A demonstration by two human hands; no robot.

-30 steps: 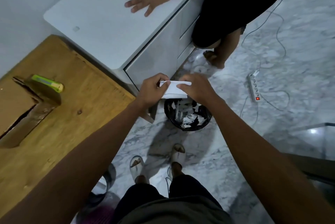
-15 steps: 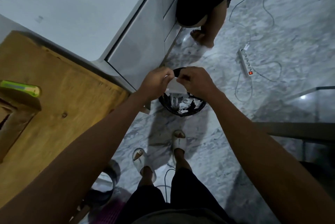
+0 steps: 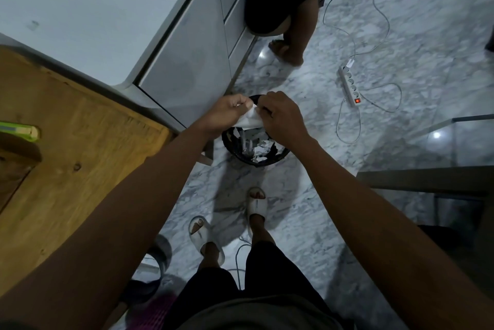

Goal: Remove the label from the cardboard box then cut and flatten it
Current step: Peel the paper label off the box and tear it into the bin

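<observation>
Both hands meet above the black bin (image 3: 254, 150): the left hand (image 3: 227, 113) and right hand (image 3: 280, 113) each pinch the white label (image 3: 250, 120), crumpled between their fingertips, directly over the paper scraps (image 3: 260, 149) inside.
</observation>
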